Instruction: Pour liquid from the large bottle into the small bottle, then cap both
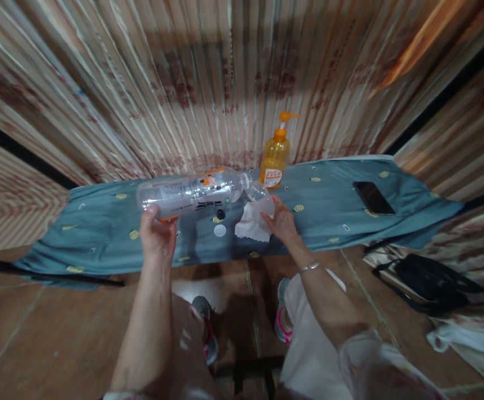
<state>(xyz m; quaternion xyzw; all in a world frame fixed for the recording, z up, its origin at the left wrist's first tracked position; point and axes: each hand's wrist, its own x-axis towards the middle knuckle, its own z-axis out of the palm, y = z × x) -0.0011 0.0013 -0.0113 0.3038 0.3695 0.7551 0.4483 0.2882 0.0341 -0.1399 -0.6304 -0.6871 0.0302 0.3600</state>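
My left hand (157, 236) is closed around the base end of a large clear plastic bottle (183, 195) with a printed label and orange patches. The bottle lies almost level above the cloth, its neck pointing right. In my right hand (282, 222) is a small clear plastic container (259, 193), its narrow end at the large bottle's mouth; I cannot tell whether the two touch. A crumpled white tissue (252, 223) hangs beneath it at my right fingers. A small dark round piece (221, 214) and a pale disc (220, 230) show below the large bottle.
A blue-green patterned cloth (321, 222) covers the narrow table. An orange pump bottle (274, 158) stands at the back, and a black phone (373, 198) lies on the right. Pleated curtains (192, 83) hang behind. A black bag (433, 280) is at the lower right.
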